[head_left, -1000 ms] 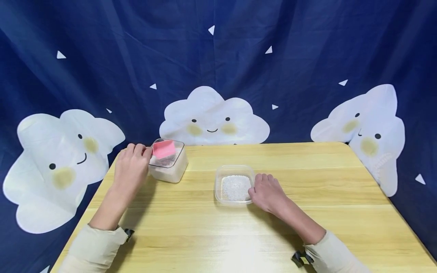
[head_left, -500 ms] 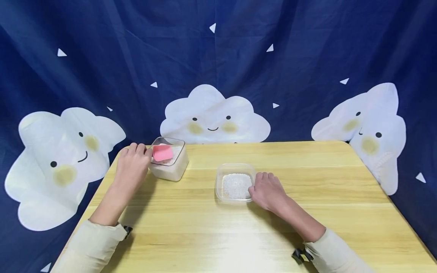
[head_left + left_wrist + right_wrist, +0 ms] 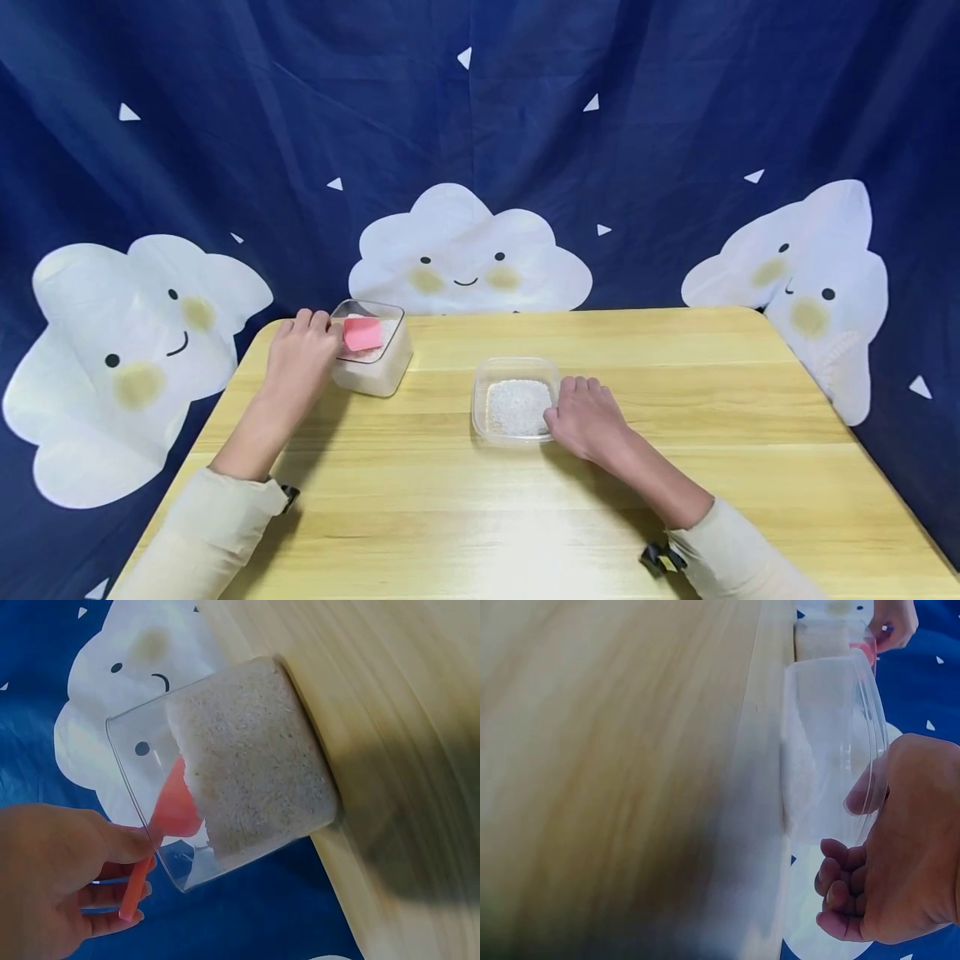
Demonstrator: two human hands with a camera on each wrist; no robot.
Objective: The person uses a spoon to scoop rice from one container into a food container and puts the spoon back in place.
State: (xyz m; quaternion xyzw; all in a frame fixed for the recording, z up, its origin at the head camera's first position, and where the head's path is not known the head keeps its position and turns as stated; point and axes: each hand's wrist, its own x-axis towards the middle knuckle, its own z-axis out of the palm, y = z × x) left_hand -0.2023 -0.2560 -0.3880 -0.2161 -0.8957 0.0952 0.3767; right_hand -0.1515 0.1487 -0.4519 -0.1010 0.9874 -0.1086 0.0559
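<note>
Holding one pink scoop (image 3: 363, 333) by its handle, the left hand (image 3: 302, 354) is at the far left of the tabletop (image 3: 450, 508), beside one tall clear container (image 3: 381, 372). Its grip is closed, the thumb pressing the handle against curled fingers. The scoop's long axis runs roughly left to right in the head view, handle at the left hand, bowl pointing right. From the left wrist, it slopes: the handle crosses the rim and sticks up outside, while the bowl dips inside the container, where it meets the top of the rice (image 3: 255, 757). That rice fills well over half of the container, which stands upright.

One shallow clear tub (image 3: 517, 362) sits nearer the middle, well apart from the container, with a low layer of white grains (image 3: 517, 408) in it. Two containers in all, then, and one scoop. The right hand (image 3: 592, 421) has the tub's right side in a narrow grip: the thumb shows through the clear wall and four fingers curl outside.

Two pale sleeves (image 3: 217, 521) cover the forearms, and two black wrist pieces (image 3: 662, 560) show, one per arm. Behind hangs a blue curtain (image 3: 525, 125) with three smiling clouds (image 3: 468, 279).
</note>
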